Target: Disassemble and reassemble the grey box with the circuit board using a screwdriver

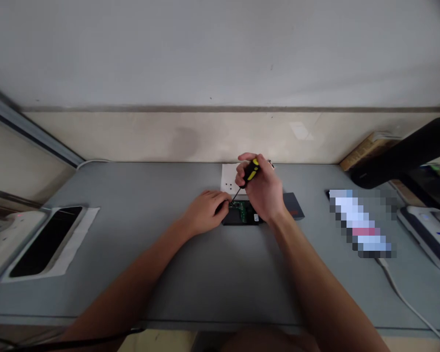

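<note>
In the head view, the right hand [264, 191] had its fingers wrapped around the screwdriver [252, 172], its thin shaft slanting down to the upper left of the opened circuit-board device [246, 213], which lay flat on the surface [157, 195] between both hands. The left hand [208, 211] touched the device's left end; whether its fingers pinched or merely steadied it, I could not tell. Good work here probably called for a firm left hold, a well-seated tip and light pressure near the green board. The handle was chunky, black and yellow; the device dark and rectangular; the surface smooth, matte grey.
</note>
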Demonstrator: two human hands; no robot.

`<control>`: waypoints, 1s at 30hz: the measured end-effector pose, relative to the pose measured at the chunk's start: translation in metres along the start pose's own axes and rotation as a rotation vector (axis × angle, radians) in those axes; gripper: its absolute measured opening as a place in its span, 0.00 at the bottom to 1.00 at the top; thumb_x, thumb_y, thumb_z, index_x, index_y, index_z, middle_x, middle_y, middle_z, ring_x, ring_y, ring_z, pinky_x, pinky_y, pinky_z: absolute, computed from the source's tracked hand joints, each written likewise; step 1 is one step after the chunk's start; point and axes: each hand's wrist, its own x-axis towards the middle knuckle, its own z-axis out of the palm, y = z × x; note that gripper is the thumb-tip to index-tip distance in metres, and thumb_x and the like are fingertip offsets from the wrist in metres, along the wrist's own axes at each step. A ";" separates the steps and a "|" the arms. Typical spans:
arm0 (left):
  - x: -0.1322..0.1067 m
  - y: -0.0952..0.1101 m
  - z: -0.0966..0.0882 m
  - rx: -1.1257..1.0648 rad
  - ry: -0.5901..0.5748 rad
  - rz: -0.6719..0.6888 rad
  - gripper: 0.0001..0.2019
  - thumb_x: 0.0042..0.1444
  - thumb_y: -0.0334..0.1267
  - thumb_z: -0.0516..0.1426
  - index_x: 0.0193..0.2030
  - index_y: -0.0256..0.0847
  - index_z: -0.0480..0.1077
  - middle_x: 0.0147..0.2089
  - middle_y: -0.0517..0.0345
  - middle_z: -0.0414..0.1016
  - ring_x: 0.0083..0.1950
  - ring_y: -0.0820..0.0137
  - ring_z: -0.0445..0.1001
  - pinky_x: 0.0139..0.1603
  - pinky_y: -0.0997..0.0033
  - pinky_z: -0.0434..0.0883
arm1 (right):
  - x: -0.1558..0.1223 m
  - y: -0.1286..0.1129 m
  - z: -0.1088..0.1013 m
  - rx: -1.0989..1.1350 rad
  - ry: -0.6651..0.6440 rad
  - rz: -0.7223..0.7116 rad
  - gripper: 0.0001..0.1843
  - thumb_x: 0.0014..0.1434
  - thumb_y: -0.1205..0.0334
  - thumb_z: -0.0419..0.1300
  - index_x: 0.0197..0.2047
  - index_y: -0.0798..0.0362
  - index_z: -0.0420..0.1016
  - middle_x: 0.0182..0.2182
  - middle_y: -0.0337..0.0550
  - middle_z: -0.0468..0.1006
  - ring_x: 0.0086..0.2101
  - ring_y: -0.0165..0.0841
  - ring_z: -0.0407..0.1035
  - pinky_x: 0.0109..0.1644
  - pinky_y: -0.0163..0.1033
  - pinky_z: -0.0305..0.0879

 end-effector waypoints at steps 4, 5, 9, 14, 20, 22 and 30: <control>0.000 0.000 0.000 0.018 0.009 -0.005 0.10 0.66 0.31 0.50 0.45 0.42 0.71 0.44 0.54 0.82 0.45 0.62 0.81 0.54 0.57 0.74 | -0.001 0.004 -0.001 -0.071 0.019 -0.045 0.23 0.54 0.40 0.70 0.31 0.48 0.67 0.32 0.36 0.71 0.28 0.26 0.68 0.32 0.37 0.64; 0.000 0.000 0.000 0.019 0.008 -0.004 0.10 0.66 0.31 0.50 0.45 0.42 0.72 0.43 0.54 0.82 0.45 0.62 0.81 0.53 0.57 0.75 | -0.001 0.005 -0.001 -0.089 0.029 -0.060 0.24 0.52 0.42 0.72 0.31 0.48 0.65 0.32 0.34 0.72 0.27 0.26 0.68 0.31 0.36 0.64; 0.000 -0.001 0.001 0.002 0.009 0.005 0.10 0.66 0.31 0.50 0.45 0.42 0.72 0.43 0.54 0.82 0.45 0.62 0.81 0.54 0.57 0.74 | 0.001 0.010 0.000 -0.126 0.075 -0.104 0.29 0.52 0.43 0.72 0.30 0.47 0.55 0.20 0.25 0.60 0.18 0.23 0.56 0.23 0.33 0.54; 0.000 -0.002 0.002 -0.005 0.015 0.006 0.10 0.67 0.32 0.49 0.45 0.42 0.72 0.44 0.54 0.83 0.45 0.63 0.81 0.53 0.58 0.75 | 0.004 0.007 -0.001 -0.053 0.064 -0.056 0.26 0.59 0.30 0.59 0.37 0.47 0.67 0.20 0.28 0.56 0.20 0.26 0.52 0.23 0.36 0.52; 0.000 -0.001 0.002 0.005 0.013 -0.008 0.11 0.66 0.32 0.49 0.46 0.43 0.72 0.44 0.54 0.83 0.45 0.63 0.80 0.54 0.57 0.74 | 0.001 0.000 0.000 -0.044 0.114 -0.012 0.27 0.48 0.37 0.71 0.30 0.48 0.65 0.29 0.34 0.70 0.28 0.27 0.67 0.32 0.36 0.64; 0.000 -0.001 0.001 0.009 0.008 -0.008 0.11 0.66 0.32 0.48 0.47 0.42 0.72 0.45 0.53 0.83 0.45 0.62 0.80 0.54 0.56 0.75 | 0.000 0.000 0.000 -0.069 0.126 -0.018 0.31 0.45 0.39 0.74 0.29 0.48 0.59 0.28 0.32 0.71 0.25 0.26 0.67 0.30 0.36 0.65; 0.000 -0.001 0.000 0.019 -0.008 -0.003 0.11 0.67 0.33 0.49 0.46 0.42 0.72 0.45 0.53 0.83 0.46 0.62 0.81 0.54 0.57 0.75 | 0.002 0.000 -0.003 -0.108 0.100 -0.036 0.28 0.56 0.29 0.61 0.34 0.47 0.65 0.20 0.28 0.59 0.20 0.26 0.56 0.24 0.35 0.56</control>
